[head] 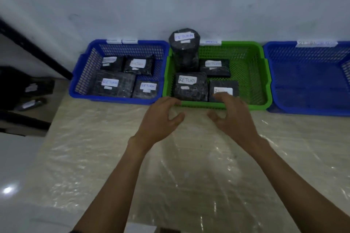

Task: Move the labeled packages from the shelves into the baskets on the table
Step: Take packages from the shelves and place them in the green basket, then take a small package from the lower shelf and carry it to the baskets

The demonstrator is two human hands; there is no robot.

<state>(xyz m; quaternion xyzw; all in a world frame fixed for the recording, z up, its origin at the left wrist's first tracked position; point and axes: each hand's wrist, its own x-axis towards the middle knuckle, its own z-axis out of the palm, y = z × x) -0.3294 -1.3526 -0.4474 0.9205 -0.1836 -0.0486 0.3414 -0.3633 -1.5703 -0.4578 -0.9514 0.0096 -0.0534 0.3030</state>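
Three baskets stand in a row against the wall. The left blue basket holds several black wrapped packages with white labels. The green basket in the middle holds a tall round package marked RETURN, a flat one behind, a RETURN block and another block at the front. My left hand hovers just before the green rim, fingers loosely spread, holding nothing. My right hand reaches over the rim, its fingertips at that front block's label, gripping nothing.
The right blue basket shows no packages. The table has a shiny plastic cover. A dark shelf rack at the left still carries labeled packages. A white wall rises behind the baskets.
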